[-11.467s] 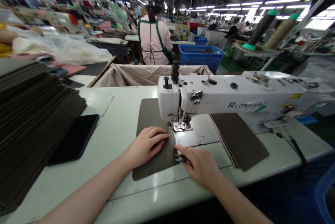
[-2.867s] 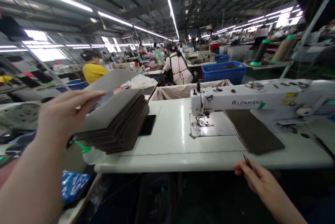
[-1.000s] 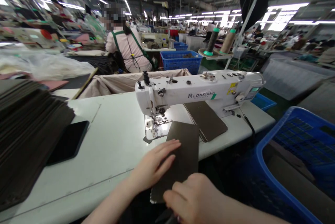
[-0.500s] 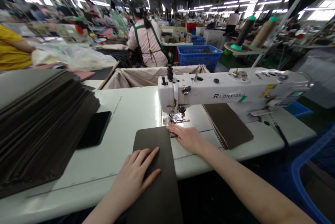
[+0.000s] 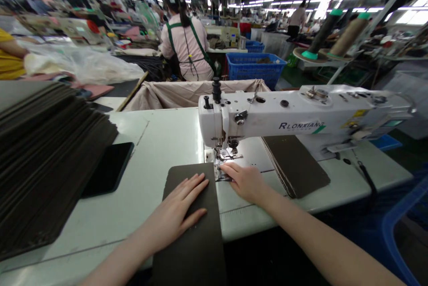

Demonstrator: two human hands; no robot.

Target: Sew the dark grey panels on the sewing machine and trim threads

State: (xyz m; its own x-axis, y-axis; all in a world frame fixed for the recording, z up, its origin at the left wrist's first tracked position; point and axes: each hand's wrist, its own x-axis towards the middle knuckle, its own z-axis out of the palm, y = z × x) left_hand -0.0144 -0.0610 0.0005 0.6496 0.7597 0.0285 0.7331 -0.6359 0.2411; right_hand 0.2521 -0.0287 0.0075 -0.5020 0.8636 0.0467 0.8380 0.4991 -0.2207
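My left hand (image 5: 185, 205) lies flat on a dark grey-brown fabric panel (image 5: 197, 254), fingers stretched forward and thumb apart. The panel has rounded far corners and hangs over the table's front edge. Its right edge runs up beside the needle area of a white sewing machine (image 5: 267, 114). Just right of that edge, my right hand (image 5: 245, 181) rests by the presser foot (image 5: 230, 156). Its fingers are drawn together at the metal plate; whatever they may pinch is hidden. Behind the right hand, under the machine arm, lies a small stack of similar panels (image 5: 297, 165).
A tall stack of dark panels (image 5: 43, 156) fills the left side, with a black phone (image 5: 109, 170) beside it. Behind the table is a cloth-lined bin (image 5: 160, 94). A blue basket (image 5: 256, 67) and a co-worker (image 5: 187, 45) are farther back. Thread cones (image 5: 349, 34) stand at right.
My left hand has slid slightly forward on the panel, its fingers closer together. My right hand has drawn back a little from the presser foot, fingers more bent. The view has shifted slightly.
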